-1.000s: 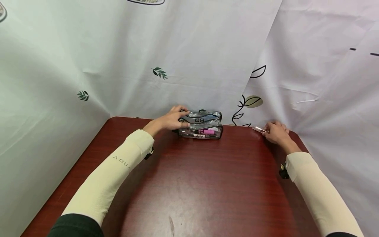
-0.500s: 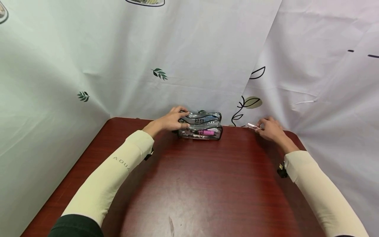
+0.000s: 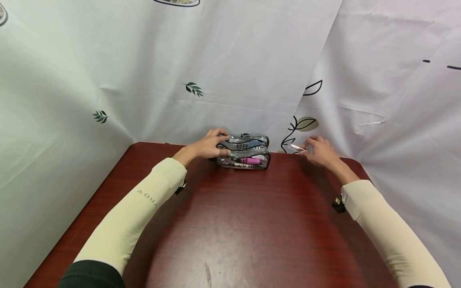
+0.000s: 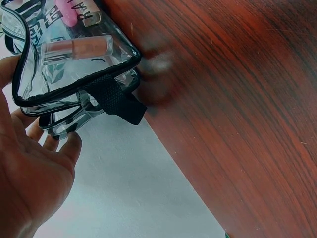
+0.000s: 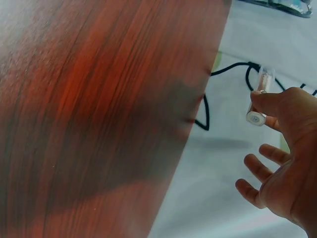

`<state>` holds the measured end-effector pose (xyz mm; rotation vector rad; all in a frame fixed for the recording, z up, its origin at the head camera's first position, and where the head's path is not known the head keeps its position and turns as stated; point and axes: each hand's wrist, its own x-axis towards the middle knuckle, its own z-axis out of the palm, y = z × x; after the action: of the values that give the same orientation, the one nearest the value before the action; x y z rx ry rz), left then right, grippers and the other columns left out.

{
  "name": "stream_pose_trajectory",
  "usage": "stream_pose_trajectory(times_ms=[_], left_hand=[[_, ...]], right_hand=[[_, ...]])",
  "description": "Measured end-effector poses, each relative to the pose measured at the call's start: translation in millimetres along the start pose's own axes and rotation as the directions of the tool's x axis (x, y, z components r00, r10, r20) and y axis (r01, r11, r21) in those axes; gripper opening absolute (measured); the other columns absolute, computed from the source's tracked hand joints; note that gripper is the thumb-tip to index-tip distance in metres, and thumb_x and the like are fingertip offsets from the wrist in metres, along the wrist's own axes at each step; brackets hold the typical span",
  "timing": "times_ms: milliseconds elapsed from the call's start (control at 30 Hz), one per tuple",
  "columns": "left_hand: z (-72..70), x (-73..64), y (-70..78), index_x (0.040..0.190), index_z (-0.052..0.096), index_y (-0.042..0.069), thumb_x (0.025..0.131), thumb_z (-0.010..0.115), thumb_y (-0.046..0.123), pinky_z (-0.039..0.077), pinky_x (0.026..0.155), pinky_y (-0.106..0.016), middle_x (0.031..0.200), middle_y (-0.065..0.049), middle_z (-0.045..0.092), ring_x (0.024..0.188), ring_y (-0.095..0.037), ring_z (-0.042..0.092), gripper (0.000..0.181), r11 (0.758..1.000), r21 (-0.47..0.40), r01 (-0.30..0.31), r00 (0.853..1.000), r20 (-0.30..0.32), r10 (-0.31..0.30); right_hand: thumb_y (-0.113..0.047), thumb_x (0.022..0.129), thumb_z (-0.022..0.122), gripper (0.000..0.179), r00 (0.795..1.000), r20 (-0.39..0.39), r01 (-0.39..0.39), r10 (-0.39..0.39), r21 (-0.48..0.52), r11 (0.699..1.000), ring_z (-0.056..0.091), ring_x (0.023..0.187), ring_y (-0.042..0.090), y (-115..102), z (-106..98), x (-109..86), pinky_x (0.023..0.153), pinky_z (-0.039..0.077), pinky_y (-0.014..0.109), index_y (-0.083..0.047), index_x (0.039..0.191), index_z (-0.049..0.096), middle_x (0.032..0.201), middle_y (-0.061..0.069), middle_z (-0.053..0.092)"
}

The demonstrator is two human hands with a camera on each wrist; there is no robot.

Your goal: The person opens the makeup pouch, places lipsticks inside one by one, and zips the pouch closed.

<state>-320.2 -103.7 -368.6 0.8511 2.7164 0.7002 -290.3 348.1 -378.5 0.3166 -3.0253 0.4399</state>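
Note:
A clear cosmetic bag (image 3: pixel 243 152) with black piping stands at the table's back edge, its top seemingly parted. My left hand (image 3: pixel 209 146) grips its left end; in the left wrist view my fingers (image 4: pixel 73 144) lie behind the bag and a black strap tab (image 4: pixel 116 99) sticks out. Through the plastic I see a lip gloss tube (image 4: pixel 79 48) and a pink tube (image 4: pixel 66 11). To the bag's right, my right hand (image 3: pixel 320 151) pinches a small clear lip gloss tube (image 3: pixel 295 147) between thumb and forefinger, raised off the table. Its other fingers are loosely bent.
The reddish-brown table (image 3: pixel 252 224) stretches toward me. Along its back and sides hangs a white curtain (image 3: pixel 230 72) printed with leaves. It closes in right behind the bag and near the right hand.
My right hand has moved left along the back edge and risen, carrying the lip gloss tube toward the bag. The left hand and the bag have stayed in place.

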Motion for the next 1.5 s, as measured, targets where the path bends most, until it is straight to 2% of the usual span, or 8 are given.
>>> stream_pose_trajectory(times_ms=[167, 467, 800, 933, 1167, 1500], left_hand=[[-0.4, -2.4, 1.8, 0.177, 0.037, 0.007, 0.113, 0.064, 0.042, 0.025, 0.138, -0.063, 0.181, -0.014, 0.028, 0.170, -0.040, 0.020, 0.078, 1.000, 0.028, 0.006, 1.000, -0.009, -0.006], [-1.5, -1.3, 1.0, 0.176, 0.038, 0.006, 0.111, 0.067, 0.040, 0.026, 0.137, -0.063, 0.180, -0.014, 0.029, 0.170, -0.039, 0.020, 0.079, 1.000, 0.016, 0.010, 1.000, -0.011, -0.010], [-0.2, -1.9, 0.8, 0.177, 0.037, 0.007, 0.113, 0.065, 0.041, 0.026, 0.137, -0.063, 0.180, -0.014, 0.028, 0.169, -0.039, 0.020, 0.078, 1.000, 0.019, 0.013, 1.000, -0.005, -0.013], [-0.3, -1.8, 0.5, 0.177, 0.037, 0.007, 0.113, 0.065, 0.041, 0.026, 0.137, -0.063, 0.181, -0.013, 0.028, 0.170, -0.039, 0.019, 0.077, 1.000, 0.020, 0.015, 1.000, -0.002, -0.015], [0.9, -0.2, 0.7, 0.177, 0.037, 0.007, 0.113, 0.064, 0.041, 0.026, 0.137, -0.063, 0.181, -0.013, 0.028, 0.170, -0.039, 0.020, 0.077, 1.000, 0.027, 0.012, 1.000, -0.009, -0.012], [1.2, 0.0, 1.3, 0.177, 0.038, 0.007, 0.112, 0.065, 0.041, 0.026, 0.138, -0.062, 0.181, -0.013, 0.029, 0.170, -0.039, 0.020, 0.078, 0.999, 0.039, 0.005, 1.000, -0.014, -0.004]], right_hand=[[-0.028, 0.110, 0.069, 0.026, 1.000, 0.000, 0.021, -0.021, 0.017, 1.000, 0.040, 0.151, 0.068, -12.2, -2.9, 2.4, 0.115, 0.037, 0.086, -0.007, 0.126, 0.070, 0.172, 0.035, 0.040], [-0.027, 0.110, 0.072, 0.025, 0.994, -0.052, 0.101, -0.099, 0.042, 0.994, 0.042, 0.150, 0.068, -34.7, -10.0, 8.3, 0.113, 0.038, 0.086, -0.007, 0.124, 0.071, 0.170, 0.036, 0.043], [-0.026, 0.112, 0.070, 0.027, 0.986, -0.061, 0.160, -0.158, 0.038, 0.986, 0.041, 0.153, 0.064, -57.1, -13.5, 9.6, 0.117, 0.035, 0.085, -0.005, 0.129, 0.071, 0.172, 0.032, 0.042], [-0.024, 0.111, 0.072, 0.025, 0.974, -0.081, 0.215, -0.211, 0.040, 0.976, 0.044, 0.151, 0.065, -67.6, -14.7, 9.8, 0.122, 0.033, 0.082, -0.005, 0.128, 0.072, 0.171, 0.033, 0.045], [-0.025, 0.110, 0.074, 0.024, 0.956, -0.093, 0.283, -0.277, 0.063, 0.957, 0.041, 0.153, 0.068, -85.4, -14.6, 9.7, 0.120, 0.031, 0.086, -0.006, 0.125, 0.074, 0.169, 0.033, 0.046], [-0.025, 0.109, 0.075, 0.026, 0.953, -0.080, 0.300, -0.294, 0.086, 0.950, 0.041, 0.156, 0.062, -102.7, -8.3, 13.2, 0.127, 0.025, 0.084, -0.007, 0.128, 0.075, 0.171, 0.030, 0.045]])
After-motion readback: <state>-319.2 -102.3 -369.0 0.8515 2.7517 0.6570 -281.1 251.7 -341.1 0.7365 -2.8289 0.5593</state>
